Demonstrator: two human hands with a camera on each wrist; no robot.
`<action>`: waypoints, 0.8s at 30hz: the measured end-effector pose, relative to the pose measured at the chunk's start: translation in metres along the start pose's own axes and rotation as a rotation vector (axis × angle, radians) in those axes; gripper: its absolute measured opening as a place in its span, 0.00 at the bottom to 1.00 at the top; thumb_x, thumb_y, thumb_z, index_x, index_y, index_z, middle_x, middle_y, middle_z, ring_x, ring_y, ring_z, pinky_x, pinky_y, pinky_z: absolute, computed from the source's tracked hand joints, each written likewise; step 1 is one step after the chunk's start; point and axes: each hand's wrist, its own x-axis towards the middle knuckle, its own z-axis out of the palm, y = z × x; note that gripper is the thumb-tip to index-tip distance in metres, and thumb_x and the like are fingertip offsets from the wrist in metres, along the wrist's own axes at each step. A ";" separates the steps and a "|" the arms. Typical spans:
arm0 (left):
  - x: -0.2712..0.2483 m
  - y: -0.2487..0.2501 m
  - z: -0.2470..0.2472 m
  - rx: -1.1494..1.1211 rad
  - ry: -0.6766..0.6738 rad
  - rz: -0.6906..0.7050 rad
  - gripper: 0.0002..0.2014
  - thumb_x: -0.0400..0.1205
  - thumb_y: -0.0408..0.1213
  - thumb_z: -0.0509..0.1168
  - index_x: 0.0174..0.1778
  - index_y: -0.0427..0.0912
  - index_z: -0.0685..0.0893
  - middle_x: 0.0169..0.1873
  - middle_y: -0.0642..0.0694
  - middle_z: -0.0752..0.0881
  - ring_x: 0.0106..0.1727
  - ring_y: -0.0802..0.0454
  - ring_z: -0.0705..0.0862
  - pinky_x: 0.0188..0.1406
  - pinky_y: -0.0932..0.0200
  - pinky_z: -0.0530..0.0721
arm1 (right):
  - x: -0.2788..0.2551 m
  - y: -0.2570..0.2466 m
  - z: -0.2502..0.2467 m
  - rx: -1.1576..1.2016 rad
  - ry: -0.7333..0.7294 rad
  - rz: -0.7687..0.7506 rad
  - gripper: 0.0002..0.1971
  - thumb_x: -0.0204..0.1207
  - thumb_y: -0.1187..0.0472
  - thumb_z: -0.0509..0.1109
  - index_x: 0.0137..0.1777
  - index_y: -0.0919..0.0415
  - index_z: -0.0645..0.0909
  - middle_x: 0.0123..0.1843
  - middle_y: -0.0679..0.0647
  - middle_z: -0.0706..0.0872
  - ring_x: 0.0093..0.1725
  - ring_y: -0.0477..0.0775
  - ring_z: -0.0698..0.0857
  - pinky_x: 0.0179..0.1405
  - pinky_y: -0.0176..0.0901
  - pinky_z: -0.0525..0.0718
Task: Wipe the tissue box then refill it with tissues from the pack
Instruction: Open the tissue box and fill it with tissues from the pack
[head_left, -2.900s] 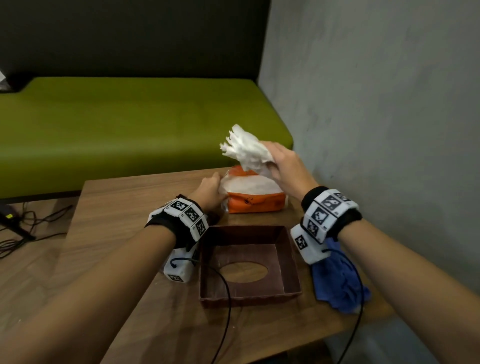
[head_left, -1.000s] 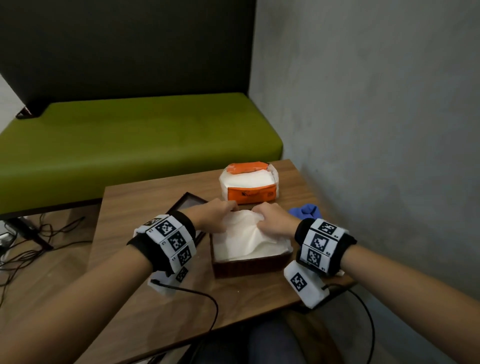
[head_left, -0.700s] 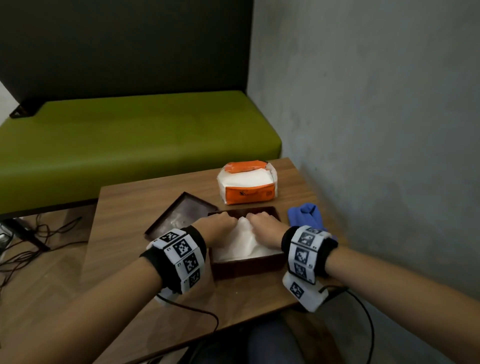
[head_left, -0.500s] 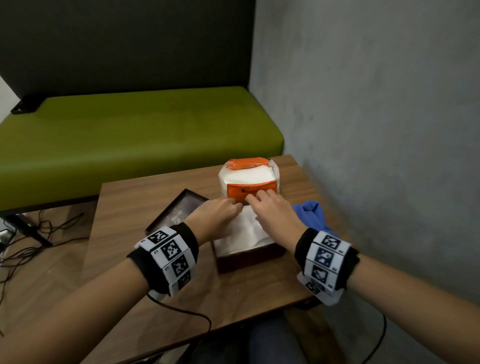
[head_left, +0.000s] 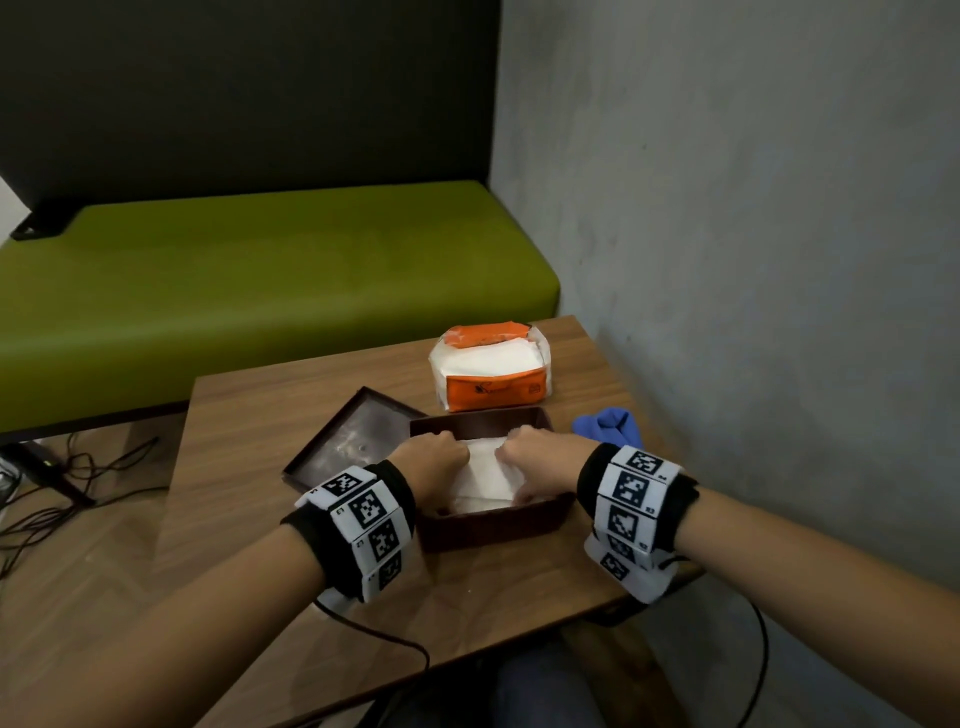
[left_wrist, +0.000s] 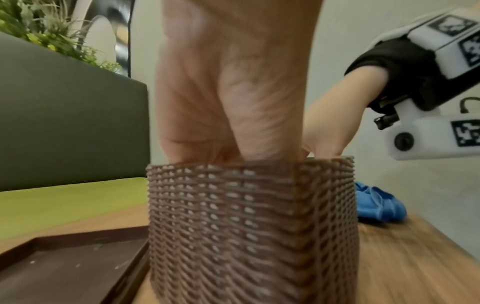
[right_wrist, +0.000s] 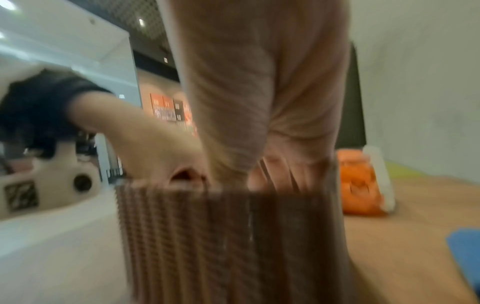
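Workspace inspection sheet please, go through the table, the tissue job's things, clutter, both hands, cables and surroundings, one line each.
Surface: wooden table, bare wood around the items.
Job's things: brown woven tissue box open side up, white tissues inside; flat brown lid beside it; orange tissue pack behind, opened.
Clutter: blue cloth crumpled right of the box.
Hands: left hand and right hand both reach into the box, pressing on the tissues; fingers hidden.
Cables: black cable from left wrist; tangle of floor cables.
Surroundings: green bench, grey wall.

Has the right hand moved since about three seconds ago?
Yes. The right hand was up above the orange pack; now it is nearer, down inside the box.
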 end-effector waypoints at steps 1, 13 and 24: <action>0.000 0.000 -0.002 -0.028 -0.003 -0.009 0.23 0.75 0.43 0.69 0.61 0.34 0.77 0.61 0.36 0.79 0.59 0.39 0.81 0.55 0.51 0.80 | 0.000 0.002 -0.004 0.012 0.047 -0.011 0.24 0.71 0.54 0.74 0.61 0.69 0.76 0.63 0.65 0.76 0.61 0.66 0.77 0.55 0.54 0.78; 0.004 0.003 0.009 0.007 0.083 0.095 0.38 0.78 0.54 0.63 0.79 0.45 0.53 0.70 0.40 0.66 0.68 0.42 0.70 0.58 0.49 0.79 | 0.002 -0.003 0.010 0.017 0.116 0.014 0.25 0.76 0.57 0.69 0.70 0.64 0.70 0.66 0.63 0.74 0.64 0.65 0.75 0.61 0.54 0.76; 0.006 -0.001 0.007 -0.050 0.109 0.012 0.28 0.75 0.49 0.68 0.65 0.39 0.70 0.62 0.40 0.76 0.60 0.39 0.77 0.54 0.49 0.78 | 0.008 -0.001 0.007 0.171 0.172 0.078 0.25 0.67 0.59 0.78 0.63 0.63 0.77 0.62 0.63 0.79 0.62 0.65 0.78 0.57 0.53 0.78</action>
